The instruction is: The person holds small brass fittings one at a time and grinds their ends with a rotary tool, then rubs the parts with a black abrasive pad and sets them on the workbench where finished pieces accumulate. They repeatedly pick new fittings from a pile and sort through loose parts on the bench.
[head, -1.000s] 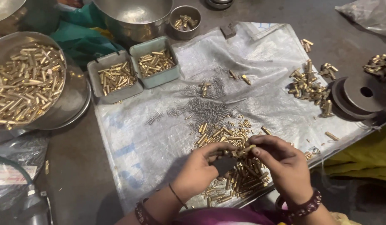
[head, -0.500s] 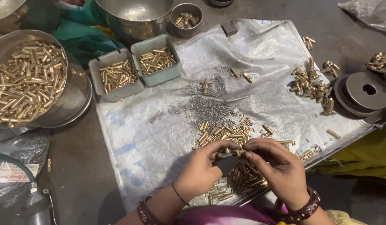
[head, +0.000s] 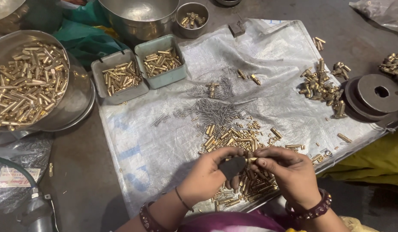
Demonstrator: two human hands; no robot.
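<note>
My left hand (head: 207, 174) and right hand (head: 289, 172) are together just above the near edge of the white woven sheet (head: 267, 56), fingertips meeting on one small brass piece (head: 252, 160). The left also grips a dark block-like tool (head: 232, 166) – can't tell exactly what it is – and the brass piece sits at its tip, pinched from the other side by my right thumb & forefinger. So both hands are closed on something, neither free. Right under them lies the heap of brass pins (head: 233, 141), w/ a scatter of tiny steel springs (head: 216, 109) just beyond it. To do this well, I reckon: keep the piece square to the tool, press straight not at an angle, and hold low over the heap so a slip drops it back among the rest – not off the worktop (head: 78, 172) edge. Further off, two pale green trays (head: 141, 71) of brass parts sit side by side, a big steel bowl (head: 29, 83) full of brass tubes at far left, and a cluster of assembled fittings (head: 321, 86) near a dark round disc (head: 375, 94) at right.
</note>
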